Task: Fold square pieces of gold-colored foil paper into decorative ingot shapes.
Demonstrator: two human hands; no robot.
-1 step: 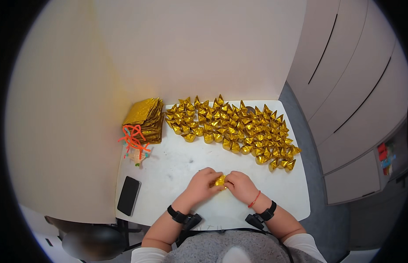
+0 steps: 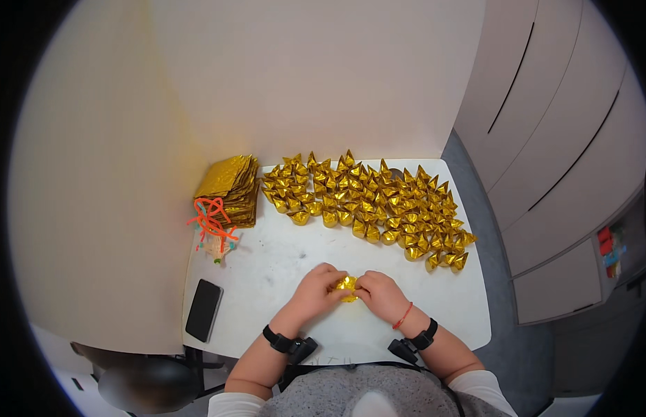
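Observation:
Both my hands meet over the near middle of the white table (image 2: 288, 260), with a small piece of gold foil paper (image 2: 348, 286) between them. My left hand (image 2: 317, 286) grips its left side, fingers curled over the top and the thumb below. On the other side, my right hand (image 2: 382, 295) pinches the paper's right edge. The piece is partly folded, and the fingers cover much of its outline. Beyond my hands stand many folded gold paper ingots (image 2: 368, 198) with pointed ends, spread in uneven rows across the far and right part of the table.
At the far left corner lies a thick stack of gold foil sheets (image 2: 229, 177). An orange-red cord (image 2: 212, 217) with small coloured bits rests against it. A black phone (image 2: 205, 311) lies near the left edge. Walls border the table's left and far sides; a dark stool (image 2: 148, 384) stands below left.
My left hand has shifted very slightly, and more of the gold foil paper shows between my hands. My right hand looks unmoved.

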